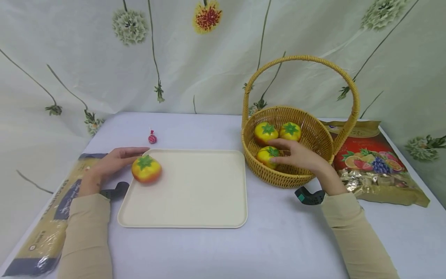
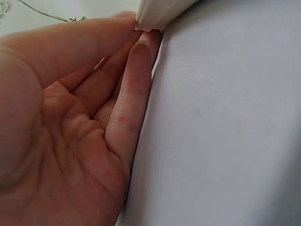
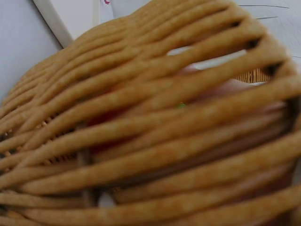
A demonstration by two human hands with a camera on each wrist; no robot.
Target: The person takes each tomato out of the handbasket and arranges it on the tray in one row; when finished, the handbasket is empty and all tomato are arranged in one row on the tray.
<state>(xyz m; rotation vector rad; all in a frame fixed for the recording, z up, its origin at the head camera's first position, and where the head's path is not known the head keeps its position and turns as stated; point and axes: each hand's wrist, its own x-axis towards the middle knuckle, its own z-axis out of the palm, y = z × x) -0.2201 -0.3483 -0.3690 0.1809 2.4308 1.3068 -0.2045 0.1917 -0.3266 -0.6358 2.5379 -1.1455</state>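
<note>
My left hand point(image 1: 113, 164) is at the far left corner of a cream tray point(image 1: 195, 193); in the left wrist view its thumb and fingers pinch the tray's edge point(image 2: 157, 16). A yellow-orange persimmon point(image 1: 146, 169) with a green leafy top sits on the tray beside that hand. Inside a wicker basket point(image 1: 282, 180), my right hand point(image 1: 301, 155) grips the front persimmon point(image 1: 266, 155) between thumb and fingers. Two more persimmons, one at the back left point(image 1: 265, 132) and one at the back right point(image 1: 290, 131), lie behind it. Basket weave hides most of this grip in the right wrist view.
The basket's tall handle point(image 1: 303, 58) arches above the right hand. A red and gold fruit-print bag point(image 1: 376, 162) lies right of the basket. On the left is a long gold and blue package point(image 1: 52, 217), partly under the left arm. A small red wrapped candy point(image 1: 152, 138) lies behind the tray.
</note>
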